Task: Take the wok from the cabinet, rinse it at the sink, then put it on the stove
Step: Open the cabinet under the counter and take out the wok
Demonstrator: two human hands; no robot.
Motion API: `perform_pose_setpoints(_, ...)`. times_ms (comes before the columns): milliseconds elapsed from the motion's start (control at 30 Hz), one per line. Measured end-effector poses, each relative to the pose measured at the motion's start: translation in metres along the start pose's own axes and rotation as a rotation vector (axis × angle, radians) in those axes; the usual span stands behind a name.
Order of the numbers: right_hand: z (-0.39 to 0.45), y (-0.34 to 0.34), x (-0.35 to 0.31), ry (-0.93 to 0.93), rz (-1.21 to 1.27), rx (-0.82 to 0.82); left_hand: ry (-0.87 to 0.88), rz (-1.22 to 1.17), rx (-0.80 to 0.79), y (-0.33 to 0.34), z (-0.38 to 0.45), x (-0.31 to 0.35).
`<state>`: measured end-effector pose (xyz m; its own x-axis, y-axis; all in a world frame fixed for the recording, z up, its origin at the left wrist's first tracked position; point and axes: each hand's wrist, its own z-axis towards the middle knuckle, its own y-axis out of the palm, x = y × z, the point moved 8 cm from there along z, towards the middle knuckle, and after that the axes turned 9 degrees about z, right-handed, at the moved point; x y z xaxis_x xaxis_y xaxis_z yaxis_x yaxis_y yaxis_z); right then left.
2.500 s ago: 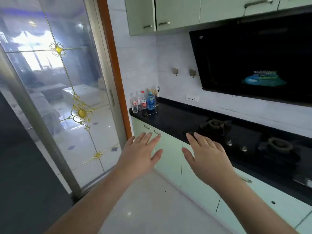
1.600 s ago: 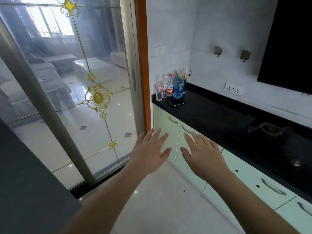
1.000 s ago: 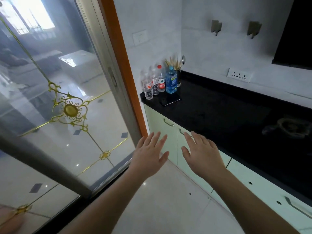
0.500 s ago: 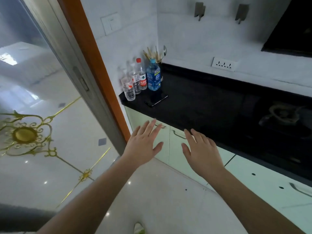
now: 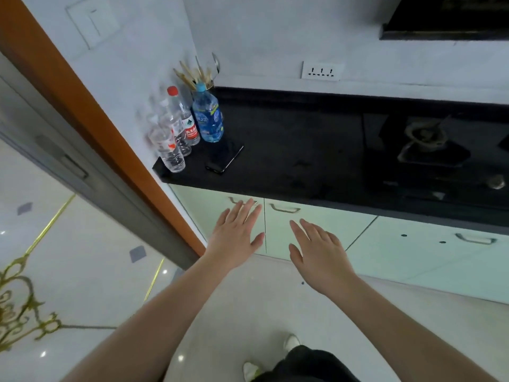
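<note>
Pale green lower cabinet doors (image 5: 311, 230) run under a black countertop (image 5: 289, 150), all closed, with metal handles (image 5: 285, 208) near their top edges. My left hand (image 5: 234, 238) is open, its fingertips just below the leftmost door's handle. My right hand (image 5: 319, 252) is open too, held flat in front of the second door. The stove (image 5: 429, 150) with a gas burner sits in the counter at the right. No wok and no sink are in view.
Several plastic bottles (image 5: 190, 122), a utensil holder (image 5: 201, 75) and a black phone (image 5: 224, 158) stand at the counter's left end. An orange door frame (image 5: 91, 111) and a sliding glass door lie to the left. A range hood (image 5: 446, 20) hangs upper right.
My view has tilted down and moved closer to the counter's left end. Both hands stayed open and moved in toward the two leftmost lower cabinet doors.
</note>
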<state>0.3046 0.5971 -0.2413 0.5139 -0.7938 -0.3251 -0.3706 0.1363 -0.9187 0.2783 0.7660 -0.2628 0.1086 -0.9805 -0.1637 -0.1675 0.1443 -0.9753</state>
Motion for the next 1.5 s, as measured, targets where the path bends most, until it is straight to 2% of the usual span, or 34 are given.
perform_pose_setpoints(200, 0.021, 0.017, 0.005, -0.009, 0.035, -0.002, -0.038, 0.042, -0.033, 0.015, 0.019, 0.002)
perform_pose_setpoints(500, 0.044, 0.019, -0.014, 0.031, -0.017, 0.043, 0.012, 0.101, -0.033, 0.018, 0.016, -0.023)
perform_pose_setpoints(867, 0.038, 0.053, -0.08, 0.284, 0.075, 0.186, 0.19, 0.073, 0.053, 0.039, -0.013, -0.084)
perform_pose_setpoints(1033, 0.028, 0.057, -0.099, 0.304, 0.061, 0.193, 0.223, 0.014, 0.015, 0.046, -0.018, -0.1)
perform_pose_setpoints(1167, 0.027, 0.052, -0.097, 0.323, 0.012, 0.22, 0.277, 0.06, 0.046, 0.043, -0.007, -0.094)
perform_pose_setpoints(1367, 0.067, 0.071, -0.067, 0.324, 0.029, 0.185, 0.309, 0.129, 0.056, 0.065, 0.029, -0.079)
perform_pose_setpoints(1500, 0.112, 0.11, -0.043, 0.272, -0.01, 0.077, 0.255, 0.102, -0.005, 0.101, 0.063, -0.068)
